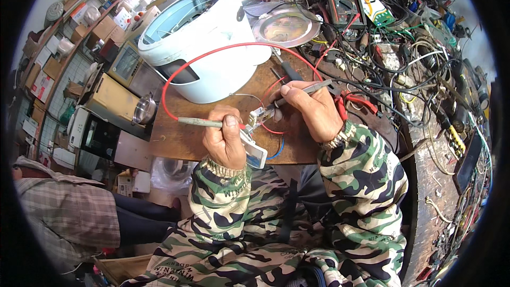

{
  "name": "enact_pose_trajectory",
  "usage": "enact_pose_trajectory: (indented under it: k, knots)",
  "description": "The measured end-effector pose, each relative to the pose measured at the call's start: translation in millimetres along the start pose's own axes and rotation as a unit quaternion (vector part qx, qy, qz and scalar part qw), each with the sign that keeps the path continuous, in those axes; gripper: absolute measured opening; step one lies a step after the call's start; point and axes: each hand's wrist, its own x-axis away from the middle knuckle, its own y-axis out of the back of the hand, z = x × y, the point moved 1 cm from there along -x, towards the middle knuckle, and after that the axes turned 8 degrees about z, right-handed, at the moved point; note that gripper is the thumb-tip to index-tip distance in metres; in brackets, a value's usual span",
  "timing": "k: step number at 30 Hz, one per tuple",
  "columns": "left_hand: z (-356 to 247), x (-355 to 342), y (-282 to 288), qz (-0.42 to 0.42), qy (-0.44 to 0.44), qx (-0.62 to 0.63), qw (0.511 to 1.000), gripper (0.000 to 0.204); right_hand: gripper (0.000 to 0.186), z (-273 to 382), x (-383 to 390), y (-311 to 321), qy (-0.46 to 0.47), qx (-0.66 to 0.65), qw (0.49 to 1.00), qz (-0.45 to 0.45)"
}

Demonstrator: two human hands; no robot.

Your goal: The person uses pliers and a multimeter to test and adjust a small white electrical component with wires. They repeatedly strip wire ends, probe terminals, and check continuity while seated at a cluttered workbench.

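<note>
My left hand [224, 141] is closed around a grey test probe [199, 122] whose red lead [234, 46] arches over the bench. The same hand also seems to hold a small white plastic part [256, 154] with metal pieces [258, 117] at its upper end. My right hand [316, 109] grips a second, dark grey test probe [312, 87], its front end at or very near the metal pieces. Whether the tips touch metal I cannot tell. A blue wire [278, 150] and a red wire [272, 131] run by the part.
A white round appliance shell [223, 69] stands on the wooden bench [175, 141] beyond my hands. Behind it lie a round metal plate [287, 27] and a lit multimeter [342, 0]. Red-handled pliers [358, 101] and tangled cables crowd the right. At left stands another person [69, 210].
</note>
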Motion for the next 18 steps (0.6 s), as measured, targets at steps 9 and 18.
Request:
enact_pose_trajectory:
  k: [9, 18]
  knots:
    - [3, 4, 1, -0.023, 0.005, 0.000, 1.000, 0.023, 0.029, -11, -7, 0, 0.013, -0.023, 1.000, 0.017]
    - [0, -7, -2, -0.005, 0.047, 0.033, 0.998, 0.030, 0.030, -10, -9, 5, 0.009, -0.012, 1.000, -0.007]
